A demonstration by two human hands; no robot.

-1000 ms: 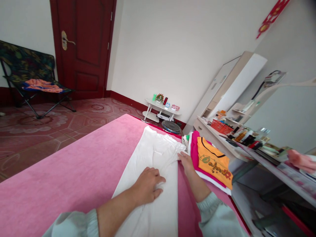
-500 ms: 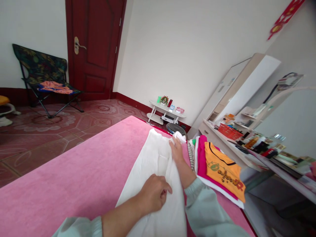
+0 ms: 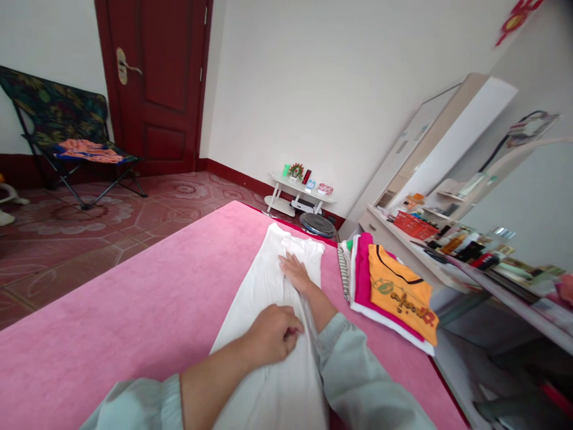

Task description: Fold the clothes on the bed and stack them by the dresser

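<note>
A long white cloth garment [image 3: 250,298] lies on the pink bedspread [image 3: 156,286], its far end bunched and folded over. On its upper part my right hand [image 3: 296,273] rests with the fingers spread, at the folded layer. Closer to me, my left hand [image 3: 275,334] is over the middle of the cloth with its fingers curled in; whether they pinch the fabric is hidden. To the right of the garment stands a stack of folded clothes with an orange shirt [image 3: 398,292] on top.
A dressing table with a red basket [image 3: 415,225] and bottles stands at the right. Beyond the bed are a low white stand [image 3: 293,186] and a round black object [image 3: 317,224]. A folding chair [image 3: 58,119] with clothing is near the red door [image 3: 156,77].
My right hand has moved left across the garment, and the right edge of the cloth has come inward with it. My left hand has barely moved. The view has shifted slightly.
</note>
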